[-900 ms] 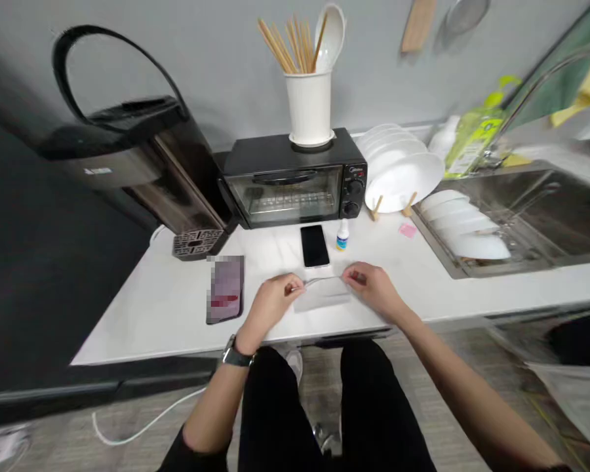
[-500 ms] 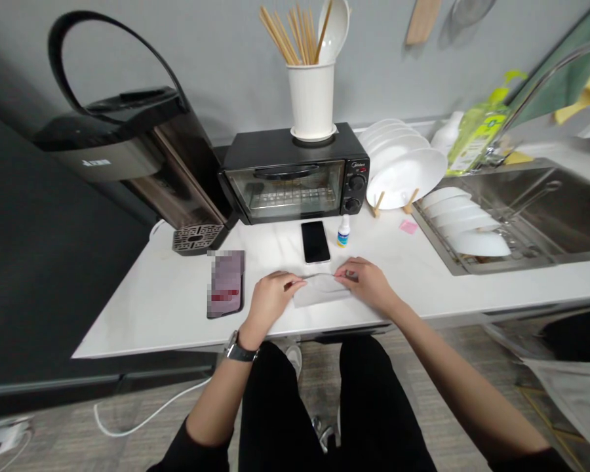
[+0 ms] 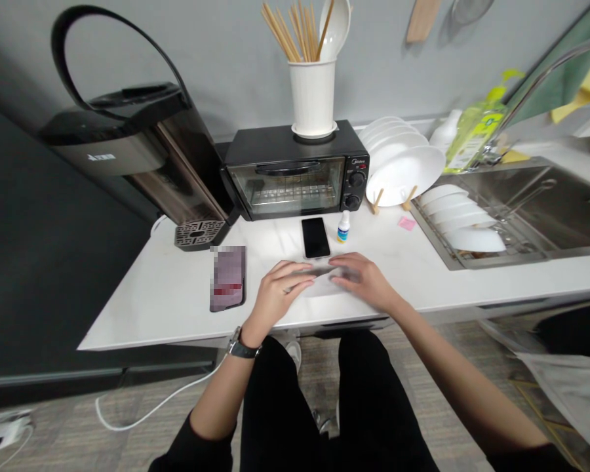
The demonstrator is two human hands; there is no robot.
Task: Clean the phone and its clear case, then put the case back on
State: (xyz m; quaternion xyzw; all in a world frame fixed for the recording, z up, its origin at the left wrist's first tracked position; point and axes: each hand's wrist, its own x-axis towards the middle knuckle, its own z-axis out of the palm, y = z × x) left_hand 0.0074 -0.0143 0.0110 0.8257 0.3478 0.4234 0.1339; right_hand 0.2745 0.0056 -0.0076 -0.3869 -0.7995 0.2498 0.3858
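Observation:
A thin, light grey cloth [image 3: 324, 286] lies near the counter's front edge, blurred by motion, with a dark fold or shadow along its upper part. My left hand [image 3: 276, 288], below a wristwatch [image 3: 242, 345], reaches over the cloth's left end, thumb and fingers apart. At the right end is my right hand [image 3: 366, 282], its thumb and fingers also spread around the cloth. Just beyond the cloth lies a black-screened phone [image 3: 315, 238]. A small white bottle [image 3: 343, 227] with a blue and yellow label stands upright to the phone's right.
A second phone [image 3: 229, 278], partly pixelated, lies left on the white counter [image 3: 147, 301]. Behind stand a toaster oven [image 3: 290, 183], a utensil cup [image 3: 313, 98] and a drink machine [image 3: 172, 170]. Plates [image 3: 408, 176], a pink slip [image 3: 406, 223] and bowls [image 3: 472, 239] in the sink are right.
Both hands have opened from pinching the cloth's upper edge, and their fingers now spread apart over it. The cloth's upper part has shifted. The view has moved slightly.

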